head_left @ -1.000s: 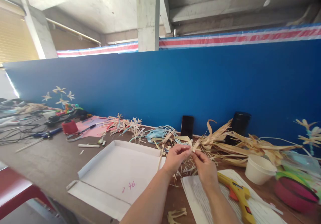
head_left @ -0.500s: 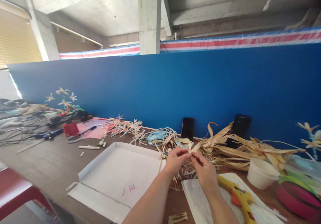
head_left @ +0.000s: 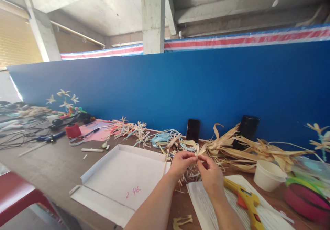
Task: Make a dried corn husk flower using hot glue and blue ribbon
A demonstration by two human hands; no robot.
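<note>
My left hand (head_left: 182, 164) and my right hand (head_left: 209, 171) meet at the fingertips over the table. Both pinch a small pale piece of dried husk (head_left: 198, 151), whose tip sticks up between them; the rest is hidden by the fingers. Just beyond lies a heap of dried corn husks (head_left: 224, 144). Thin husk scraps (head_left: 190, 173) are scattered beneath the hands. By my right forearm a yellow glue gun (head_left: 242, 194) rests on printed papers (head_left: 203, 195). To the left of my left forearm is a shallow white box lid (head_left: 116, 175) marked "2.46.".
A white paper cup (head_left: 269, 176) and a pink bowl (head_left: 305, 200) stand at right. A phone (head_left: 193, 130) and a black cylinder (head_left: 249, 128) lean near the blue partition (head_left: 154, 89). Husk flowers (head_left: 136, 130), blue cords (head_left: 162, 139) and red tape (head_left: 73, 131) lie further left.
The hands stay together in almost the same place, with a slight shift of the fingers. The husk tip between them has moved a little to the right.
</note>
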